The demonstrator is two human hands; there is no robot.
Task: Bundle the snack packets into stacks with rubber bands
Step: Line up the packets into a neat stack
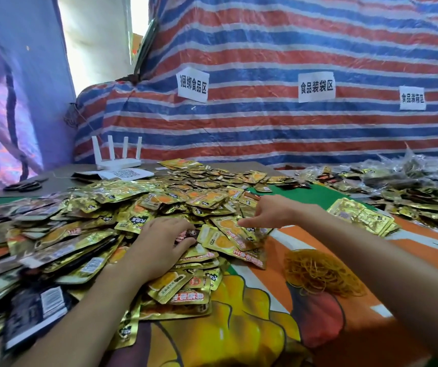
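A big heap of gold snack packets (122, 207) covers the left and middle of the table. My left hand (159, 242) lies on the heap, fingers curled round a small dark packet (187, 234). My right hand (273, 211) reaches into the heap's right edge and pinches the corner of a gold packet (235, 230). A loose pile of yellow rubber bands (318, 271) lies on the cloth below my right forearm. A flat stack of gold packets (361, 217) sits to the right.
An orange and green printed cloth (260, 327) covers the table. A white router (118, 160) and scissors (23, 186) stand at the back left. More packets and clear bags (411, 181) pile up at the right. A striped tarp (278, 123) with paper labels hangs behind.
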